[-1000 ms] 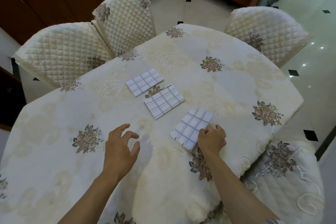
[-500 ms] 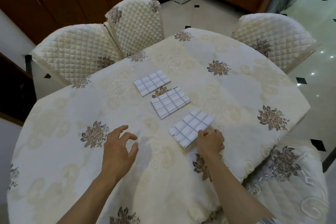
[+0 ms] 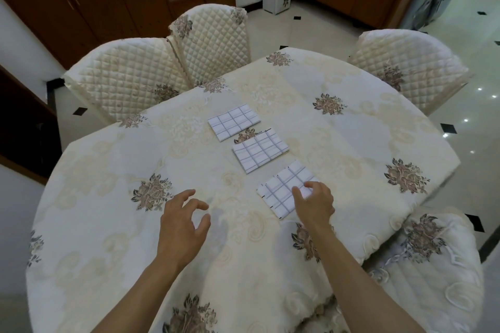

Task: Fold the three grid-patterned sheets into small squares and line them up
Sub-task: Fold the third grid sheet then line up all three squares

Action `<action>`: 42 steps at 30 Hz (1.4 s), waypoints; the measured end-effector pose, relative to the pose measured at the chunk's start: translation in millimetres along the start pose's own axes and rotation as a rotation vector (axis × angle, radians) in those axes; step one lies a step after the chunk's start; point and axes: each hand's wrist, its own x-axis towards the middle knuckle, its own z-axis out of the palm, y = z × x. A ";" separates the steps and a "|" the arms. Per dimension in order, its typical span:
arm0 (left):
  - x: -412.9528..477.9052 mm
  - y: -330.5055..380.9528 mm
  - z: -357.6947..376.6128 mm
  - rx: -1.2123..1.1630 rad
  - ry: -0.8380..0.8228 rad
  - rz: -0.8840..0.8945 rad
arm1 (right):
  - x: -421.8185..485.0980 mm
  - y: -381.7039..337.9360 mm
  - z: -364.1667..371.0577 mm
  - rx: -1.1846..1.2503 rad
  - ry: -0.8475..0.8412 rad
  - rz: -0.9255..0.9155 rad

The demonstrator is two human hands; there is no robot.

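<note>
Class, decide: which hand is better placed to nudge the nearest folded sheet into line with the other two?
Right. The right hand touches the nearest folded sheet; the left hand hovers apart, over tablecloth.

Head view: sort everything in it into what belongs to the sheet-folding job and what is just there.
Job: far folded sheet; middle folded sheet; near folded sheet, touched by the right hand; left hand, holding nothing.
Just there: floral tablecloth; quilted chairs; wooden cabinets.
</note>
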 end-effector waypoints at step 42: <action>-83.3 127.1 133.6 -0.082 0.039 -0.219 | 14.5 76.6 -145.0 0.056 -0.330 -0.333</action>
